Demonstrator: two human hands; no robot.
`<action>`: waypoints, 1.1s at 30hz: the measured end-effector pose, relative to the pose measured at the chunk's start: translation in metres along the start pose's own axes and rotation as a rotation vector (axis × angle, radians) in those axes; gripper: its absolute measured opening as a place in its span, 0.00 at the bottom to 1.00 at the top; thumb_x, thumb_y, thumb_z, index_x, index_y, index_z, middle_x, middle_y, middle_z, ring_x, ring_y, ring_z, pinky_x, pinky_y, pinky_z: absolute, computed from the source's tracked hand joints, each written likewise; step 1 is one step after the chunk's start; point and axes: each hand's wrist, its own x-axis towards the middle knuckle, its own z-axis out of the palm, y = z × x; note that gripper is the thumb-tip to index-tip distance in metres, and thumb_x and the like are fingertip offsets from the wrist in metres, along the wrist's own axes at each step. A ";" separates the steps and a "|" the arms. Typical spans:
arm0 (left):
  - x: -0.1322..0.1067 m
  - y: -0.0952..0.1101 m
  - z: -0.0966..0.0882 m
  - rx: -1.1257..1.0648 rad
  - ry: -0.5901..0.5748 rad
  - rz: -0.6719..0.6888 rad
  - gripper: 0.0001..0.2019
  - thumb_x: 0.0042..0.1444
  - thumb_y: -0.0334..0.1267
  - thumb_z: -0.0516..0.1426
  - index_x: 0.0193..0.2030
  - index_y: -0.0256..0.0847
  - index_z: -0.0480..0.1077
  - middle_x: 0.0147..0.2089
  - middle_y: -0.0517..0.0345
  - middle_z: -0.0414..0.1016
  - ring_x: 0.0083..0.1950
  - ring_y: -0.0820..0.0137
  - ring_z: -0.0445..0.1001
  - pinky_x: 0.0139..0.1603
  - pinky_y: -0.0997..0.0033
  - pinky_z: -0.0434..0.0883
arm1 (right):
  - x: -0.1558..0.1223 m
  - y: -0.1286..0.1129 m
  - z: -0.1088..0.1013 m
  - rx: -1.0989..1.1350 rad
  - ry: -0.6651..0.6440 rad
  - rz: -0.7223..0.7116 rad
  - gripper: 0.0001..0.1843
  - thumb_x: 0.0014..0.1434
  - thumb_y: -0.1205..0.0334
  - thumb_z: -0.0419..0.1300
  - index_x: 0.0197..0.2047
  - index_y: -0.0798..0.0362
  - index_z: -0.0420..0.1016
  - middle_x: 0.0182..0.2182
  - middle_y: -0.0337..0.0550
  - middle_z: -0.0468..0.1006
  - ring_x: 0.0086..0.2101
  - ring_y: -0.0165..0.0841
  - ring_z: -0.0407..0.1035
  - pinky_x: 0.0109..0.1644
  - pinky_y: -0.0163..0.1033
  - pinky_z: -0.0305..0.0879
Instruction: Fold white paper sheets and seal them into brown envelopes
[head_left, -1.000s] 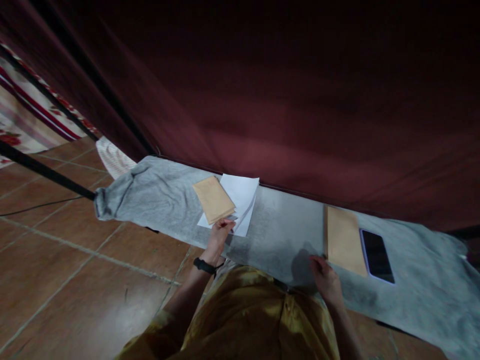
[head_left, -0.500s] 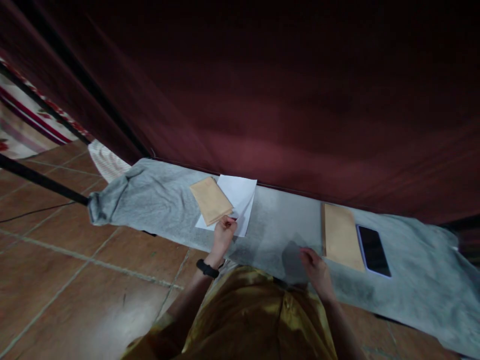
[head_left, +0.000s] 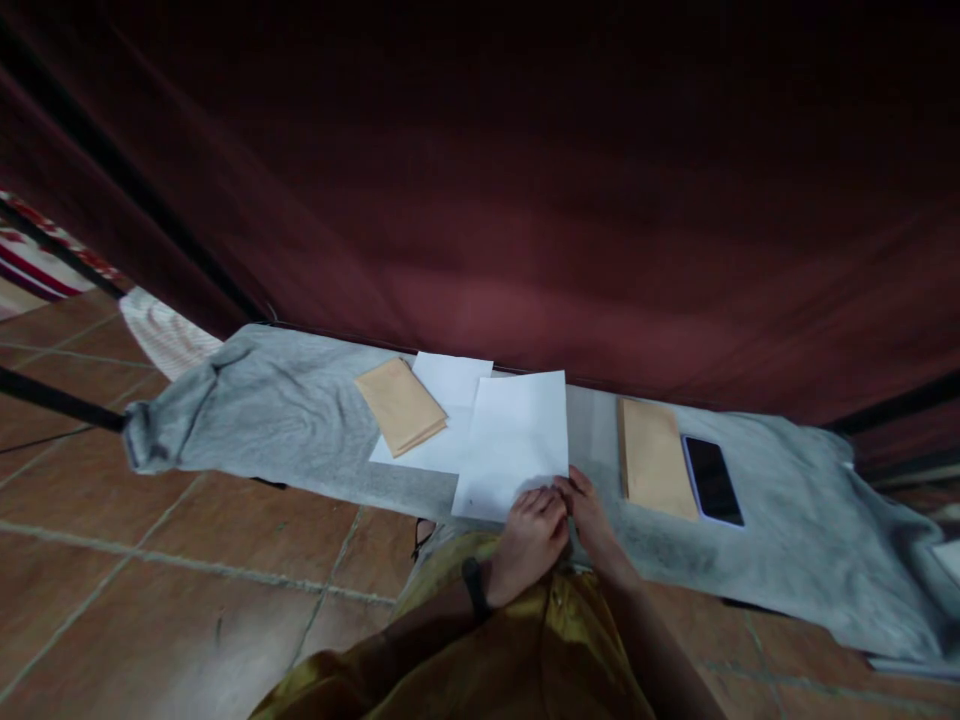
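Note:
A white sheet of paper (head_left: 517,440) lies on the grey cloth (head_left: 300,420) of a narrow table in front of me. My left hand (head_left: 529,540) grips its near edge, fingers curled over it. My right hand (head_left: 589,515) pinches the same edge at the near right corner, touching the left hand. Behind and to the left is a stack of white sheets (head_left: 442,395) with a tan envelope (head_left: 401,405) lying on top.
A second tan envelope (head_left: 656,455) lies to the right of the sheet, with a dark phone (head_left: 712,480) beside it. A dark red curtain (head_left: 525,200) hangs behind the table. Brown floor tiles (head_left: 150,580) spread to the left.
My left hand has pulled one white sheet off the stack to the right, in front of me. My right hand has moved left from the right envelope to meet it.

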 end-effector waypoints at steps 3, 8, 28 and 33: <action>-0.007 -0.001 0.002 -0.038 -0.032 0.060 0.06 0.64 0.34 0.58 0.46 0.44 0.74 0.55 0.50 0.79 0.57 0.59 0.75 0.62 0.51 0.72 | 0.005 0.011 -0.020 -0.103 0.063 -0.031 0.23 0.51 0.38 0.60 0.34 0.51 0.75 0.28 0.42 0.80 0.31 0.37 0.74 0.37 0.40 0.72; -0.015 -0.039 -0.008 0.012 -0.013 -0.077 0.13 0.65 0.32 0.55 0.53 0.44 0.74 0.62 0.49 0.75 0.63 0.58 0.72 0.66 0.51 0.71 | 0.011 0.025 -0.046 -0.256 0.169 -0.049 0.24 0.52 0.38 0.56 0.34 0.52 0.76 0.27 0.42 0.79 0.32 0.38 0.72 0.38 0.41 0.71; 0.026 -0.074 0.019 0.388 -0.042 -0.156 0.29 0.71 0.42 0.47 0.76 0.36 0.53 0.76 0.41 0.56 0.78 0.53 0.51 0.76 0.41 0.52 | 0.030 0.024 -0.035 -0.856 0.231 -0.456 0.25 0.71 0.57 0.47 0.67 0.56 0.68 0.63 0.60 0.70 0.63 0.48 0.64 0.67 0.56 0.63; 0.078 -0.082 0.034 0.375 -0.133 -0.089 0.29 0.69 0.34 0.42 0.77 0.33 0.51 0.77 0.43 0.53 0.79 0.58 0.48 0.78 0.47 0.50 | 0.073 0.013 0.013 -0.890 0.069 -0.558 0.27 0.74 0.60 0.41 0.69 0.58 0.67 0.68 0.55 0.67 0.68 0.41 0.58 0.73 0.53 0.54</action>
